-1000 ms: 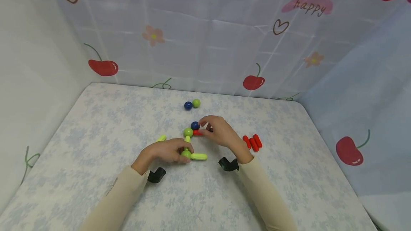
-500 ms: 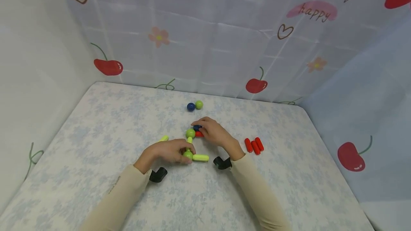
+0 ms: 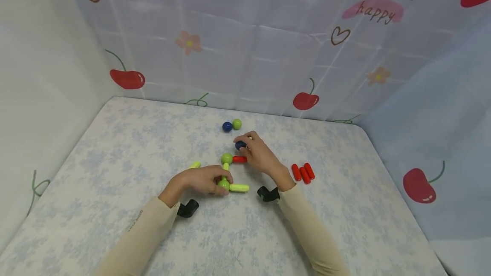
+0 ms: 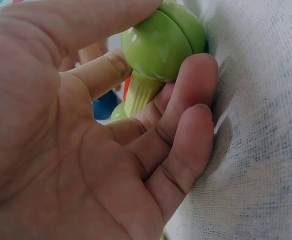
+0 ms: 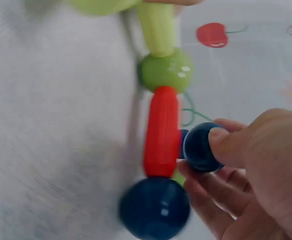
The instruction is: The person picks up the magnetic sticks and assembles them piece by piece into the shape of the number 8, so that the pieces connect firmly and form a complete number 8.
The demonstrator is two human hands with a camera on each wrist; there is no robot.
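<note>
In the head view my left hand (image 3: 203, 179) grips a green ball (image 4: 163, 45), thumb and fingers around it. From that ball a light-yellow rod (image 3: 239, 188) points right, and another yellow rod (image 5: 158, 30) runs to a second green ball (image 3: 226, 158). A red rod (image 5: 162, 130) extends from the second green ball to a blue ball (image 5: 155, 207), which my right hand hides in the head view. My right hand (image 3: 261, 154) pinches a separate blue ball (image 5: 202, 147) between thumb and fingers, just beyond the red rod.
Farther back on the patterned tabletop (image 3: 153, 139) sit a loose blue ball (image 3: 227, 126) and a green ball (image 3: 237, 124), side by side. Several red rods (image 3: 304, 174) lie right of my right hand. One more yellow rod (image 3: 195, 164) lies behind my left hand.
My right hand has closed on the blue ball beside the red rod and shifted it slightly right and away from the second green ball. My left hand keeps its grip in place.
</note>
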